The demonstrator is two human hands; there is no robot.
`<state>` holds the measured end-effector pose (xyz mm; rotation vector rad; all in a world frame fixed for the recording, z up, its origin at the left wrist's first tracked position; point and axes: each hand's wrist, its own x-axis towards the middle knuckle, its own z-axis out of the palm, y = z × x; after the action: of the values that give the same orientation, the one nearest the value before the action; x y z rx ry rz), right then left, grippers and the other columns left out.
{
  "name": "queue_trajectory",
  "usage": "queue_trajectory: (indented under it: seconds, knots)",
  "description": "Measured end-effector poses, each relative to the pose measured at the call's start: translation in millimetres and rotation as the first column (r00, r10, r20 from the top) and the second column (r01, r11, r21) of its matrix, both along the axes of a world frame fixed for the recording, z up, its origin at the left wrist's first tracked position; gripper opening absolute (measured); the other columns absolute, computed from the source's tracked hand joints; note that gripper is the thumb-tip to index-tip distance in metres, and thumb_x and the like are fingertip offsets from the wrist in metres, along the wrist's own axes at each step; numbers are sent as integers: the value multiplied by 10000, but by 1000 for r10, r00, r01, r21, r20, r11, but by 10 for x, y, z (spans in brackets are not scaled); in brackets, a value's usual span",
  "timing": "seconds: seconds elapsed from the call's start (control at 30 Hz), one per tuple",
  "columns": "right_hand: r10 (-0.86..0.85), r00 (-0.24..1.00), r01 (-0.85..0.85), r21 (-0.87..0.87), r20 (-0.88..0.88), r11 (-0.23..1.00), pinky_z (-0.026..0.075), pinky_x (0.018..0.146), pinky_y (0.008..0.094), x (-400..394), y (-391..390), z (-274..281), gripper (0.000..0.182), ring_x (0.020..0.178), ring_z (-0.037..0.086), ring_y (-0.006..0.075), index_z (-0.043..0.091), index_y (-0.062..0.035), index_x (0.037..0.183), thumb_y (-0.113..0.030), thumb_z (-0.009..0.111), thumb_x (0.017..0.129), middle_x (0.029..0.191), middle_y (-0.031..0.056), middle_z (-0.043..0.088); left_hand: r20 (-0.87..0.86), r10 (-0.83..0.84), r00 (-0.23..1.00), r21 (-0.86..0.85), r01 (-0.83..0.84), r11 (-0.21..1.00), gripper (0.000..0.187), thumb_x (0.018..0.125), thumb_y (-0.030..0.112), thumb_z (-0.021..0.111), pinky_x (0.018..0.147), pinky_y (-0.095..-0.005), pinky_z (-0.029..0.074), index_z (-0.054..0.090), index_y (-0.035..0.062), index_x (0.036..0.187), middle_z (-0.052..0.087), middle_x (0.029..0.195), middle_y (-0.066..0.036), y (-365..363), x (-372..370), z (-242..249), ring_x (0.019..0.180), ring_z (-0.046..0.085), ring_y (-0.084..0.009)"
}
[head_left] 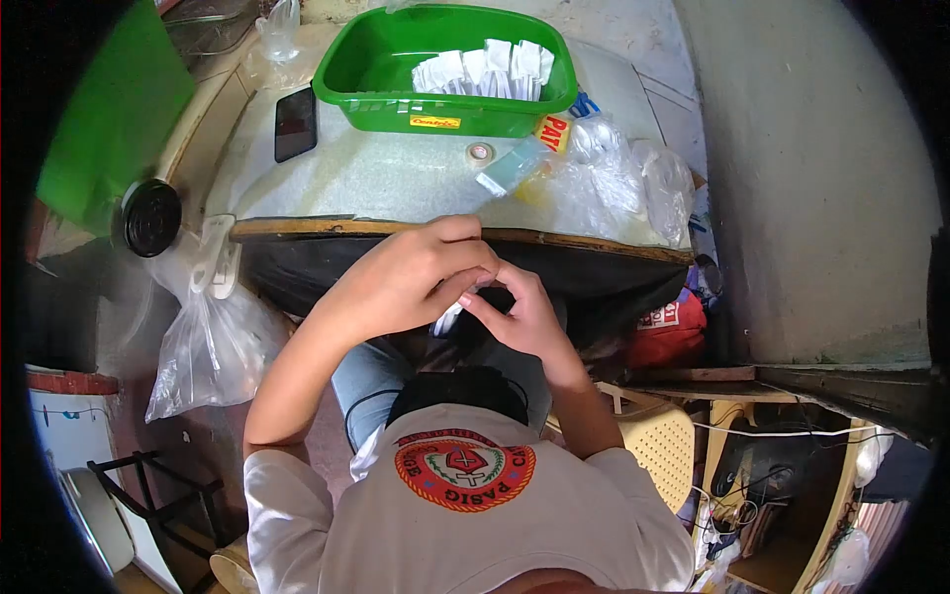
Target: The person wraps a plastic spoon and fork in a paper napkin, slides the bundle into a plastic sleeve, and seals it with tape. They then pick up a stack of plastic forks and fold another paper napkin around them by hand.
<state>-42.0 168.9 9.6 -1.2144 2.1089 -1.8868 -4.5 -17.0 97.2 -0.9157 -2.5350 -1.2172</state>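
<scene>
My left hand (421, 275) reaches in from the left, its fingers bent and pinched together over a small white packet. My right hand (517, 312) meets it from the right, thumb and finger closed on the same item. Between and below the fingers, part of the white packet (447, 320) shows; the rest is hidden by my hands. Both hands are above my lap, just in front of the table edge (336, 227). Beyond them a green basin (366, 116) holds several bundled white packets (485, 71) on its right side.
On the table lie a dark phone (295, 125), a tape roll (480, 152) and crumpled clear plastic bags (604, 178). A clear bag (213, 342) hangs at the left corner by a white clip (216, 259). A wall (811, 198) rises at right; a yellow chair (658, 450) stands behind my right arm.
</scene>
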Motion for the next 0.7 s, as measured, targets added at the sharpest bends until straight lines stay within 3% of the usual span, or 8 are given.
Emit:
queue_trajectory:
  seconds: [0.2,0.3,0.37,0.4,0.47,0.5,0.6,0.7]
  knots:
    - [-69,997,68,16,20,998,536,781,286,26,-70,17,145,878,682,172,634,36,980,-24,672,855,918,118,679,-52,50,997,51,-47,998,102,817,14,634,699,-406,491,639,5,918,558,853,-131,-52,-7,13,802,592,-334]
    - [-13,970,61,-190,242,980,531,758,251,36,-100,2,93,908,649,122,636,42,964,19,630,875,966,85,669,-38,49,998,81,-46,996,212,793,-12,648,761,-372,501,640,12,1004,580,943,-135,-93,-9,-30,868,608,-310]
    - [2,955,64,-210,297,976,526,752,241,22,-88,-12,87,906,637,115,637,41,960,24,630,875,975,80,657,-151,208,966,266,-163,950,366,781,-15,676,845,-344,495,592,13,1136,579,1102,-137,-77,8,-130,970,612,-265]
    - [18,937,68,-233,348,970,521,745,231,12,-79,-16,82,904,625,107,639,39,955,28,629,874,984,75,645,-149,205,967,269,-160,950,366,781,-15,676,845,-344,495,592,13,1136,579,1102,-137,-63,43,-221,970,612,-265]
    - [22,943,64,-246,331,967,512,740,219,5,-72,28,71,899,600,97,645,33,943,32,634,872,989,65,613,143,269,953,511,-304,804,491,781,10,707,906,-339,478,524,12,1236,543,1227,-134,-32,164,-496,1048,591,-228]
    - [-7,946,91,-245,325,965,512,748,220,16,-68,30,69,908,596,102,646,32,936,37,638,867,989,67,599,176,261,949,471,-314,824,517,789,33,719,904,-338,485,506,17,1260,540,1245,-119,-26,203,-650,1046,589,-221]
    - [-34,958,106,-241,285,965,511,762,221,12,-65,8,68,930,590,115,648,29,924,45,646,858,994,72,579,218,294,931,372,-357,856,458,784,57,739,884,-340,486,561,12,1202,595,1158,-120,95,301,-816,1031,598,-218]
    - [-31,963,100,-246,268,964,512,779,230,34,-94,-16,73,948,587,127,651,22,921,51,647,854,1005,78,572,224,347,910,452,-413,791,340,794,36,723,829,-326,505,607,-11,1110,639,1027,-121,218,310,-914,928,631,-216]
